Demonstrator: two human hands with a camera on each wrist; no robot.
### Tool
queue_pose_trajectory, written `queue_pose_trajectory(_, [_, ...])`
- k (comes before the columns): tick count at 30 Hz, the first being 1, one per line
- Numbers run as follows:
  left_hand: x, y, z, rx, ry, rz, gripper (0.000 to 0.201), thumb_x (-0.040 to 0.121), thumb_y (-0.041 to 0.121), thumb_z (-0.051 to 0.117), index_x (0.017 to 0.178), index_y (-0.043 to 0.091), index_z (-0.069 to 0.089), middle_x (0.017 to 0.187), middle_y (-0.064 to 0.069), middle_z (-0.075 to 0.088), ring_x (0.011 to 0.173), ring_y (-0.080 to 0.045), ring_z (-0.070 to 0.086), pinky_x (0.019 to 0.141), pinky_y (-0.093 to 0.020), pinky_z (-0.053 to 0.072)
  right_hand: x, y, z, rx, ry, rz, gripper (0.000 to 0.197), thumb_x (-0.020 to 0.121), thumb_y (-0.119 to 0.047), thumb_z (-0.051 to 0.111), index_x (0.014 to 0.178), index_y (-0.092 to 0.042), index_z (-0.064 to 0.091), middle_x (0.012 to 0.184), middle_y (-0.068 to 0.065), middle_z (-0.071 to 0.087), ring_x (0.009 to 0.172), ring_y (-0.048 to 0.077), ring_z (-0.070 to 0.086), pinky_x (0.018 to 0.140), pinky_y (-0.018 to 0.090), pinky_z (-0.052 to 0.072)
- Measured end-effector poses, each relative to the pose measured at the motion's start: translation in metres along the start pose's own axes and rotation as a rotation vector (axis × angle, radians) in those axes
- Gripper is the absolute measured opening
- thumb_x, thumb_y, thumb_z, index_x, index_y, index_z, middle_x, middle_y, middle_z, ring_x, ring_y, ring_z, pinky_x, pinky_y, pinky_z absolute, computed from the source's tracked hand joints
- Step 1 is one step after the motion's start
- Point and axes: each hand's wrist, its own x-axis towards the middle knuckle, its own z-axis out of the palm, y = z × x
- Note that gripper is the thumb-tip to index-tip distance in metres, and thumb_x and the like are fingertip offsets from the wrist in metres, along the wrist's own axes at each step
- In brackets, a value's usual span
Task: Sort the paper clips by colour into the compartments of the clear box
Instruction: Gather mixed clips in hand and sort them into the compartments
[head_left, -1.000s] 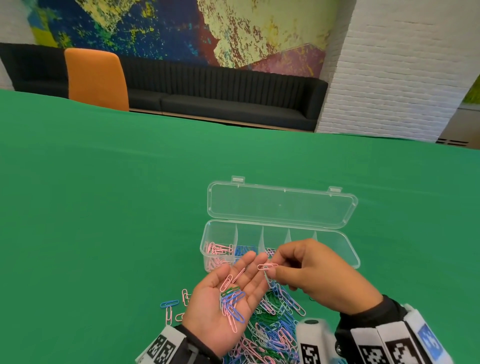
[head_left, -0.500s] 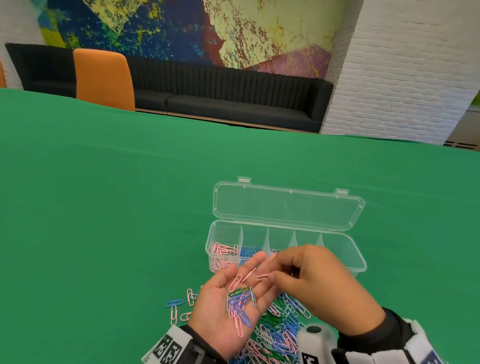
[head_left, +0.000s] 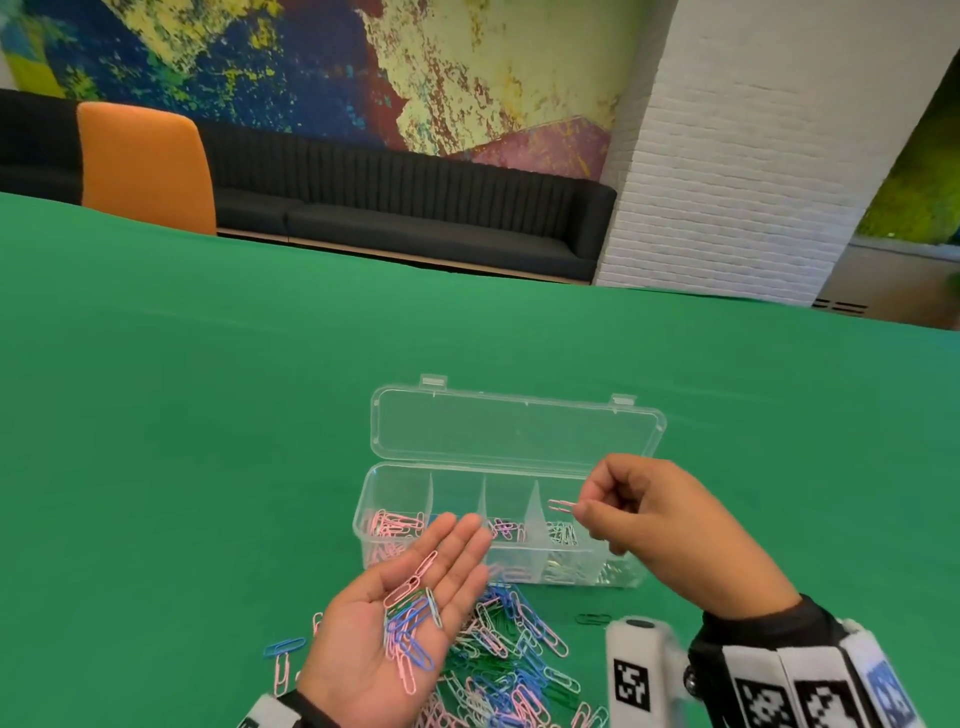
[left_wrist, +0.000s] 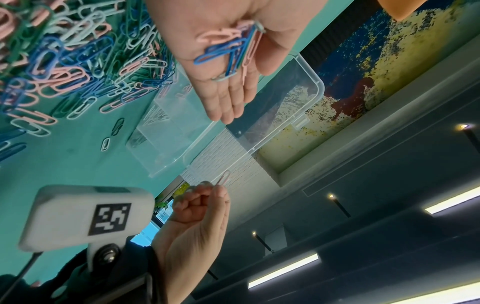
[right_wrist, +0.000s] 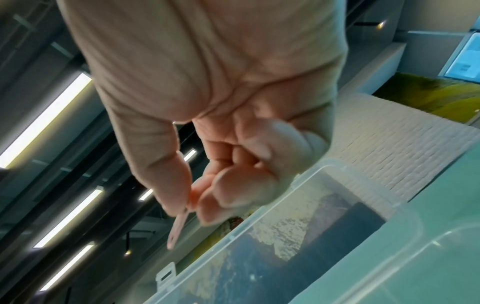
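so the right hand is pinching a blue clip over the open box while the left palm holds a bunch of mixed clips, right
Not quite: the clip pinched by the right hand is pink, not blue, as the head view shows. The rest holds: it is over the open box, and the left hand cradles mixed clips.

We find no words, numbers or brand names that we can read. The only signs are black-and-white square code markers: one on the white camera block (head_left: 632, 675) at the right wrist, also seen from the left wrist view, more on the right wristband (head_left: 810, 693), and part of one on the left wristband (head_left: 260, 716). They carry no letters.
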Motion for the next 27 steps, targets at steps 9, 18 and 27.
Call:
queue_pose_trajectory(9, [-0.003, 0.039, -0.008, -0.084, -0.070, 0.189, 0.074, 0.040, -0.008, 0.082, 0.111, -0.011, 0.063, 0.127, -0.029, 0.055, 0.112, -0.043, 0.057, 0.078, -0.054, 0.055, 0.008, 0.008, 0.013, 0.013, -0.032, 0.088, 0.018, 0.084, -0.018, 0.064, 0.068, -0.016, 0.057, 0.057, -0.004, 0.059, 0.049, 0.007, 0.050, 0.047, 0.012, 0.038])
queue_pose_trajectory(18, [-0.008, 0.089, -0.006, -0.093, 0.023, 0.449, 0.074, 0.024, -0.002, 0.082, 0.096, -0.014, 0.068, 0.119, -0.031, 0.059, 0.100, -0.045, 0.062, 0.065, -0.054, 0.056, 0.014, -0.015, 0.050, 0.037, -0.149, 0.089, 0.020, 0.087, -0.021, 0.062, 0.069, -0.015, 0.055, 0.057, -0.004, 0.059, 0.046, 0.006, 0.048, 0.044, 0.011, 0.037])
queue_pose_trajectory(27, [-0.004, 0.079, -0.006, -0.060, 0.024, 0.379, 0.082, 0.019, 0.001, 0.090, 0.096, -0.014, 0.068, 0.119, -0.031, 0.059, 0.102, -0.045, 0.062, 0.076, -0.055, 0.054, 0.041, -0.053, 0.081, -0.012, -0.132, -0.018, 0.016, 0.091, -0.032, 0.057, 0.077, -0.023, 0.059, 0.061, -0.006, 0.060, 0.050, 0.005, 0.050, 0.067, 0.027, 0.048])
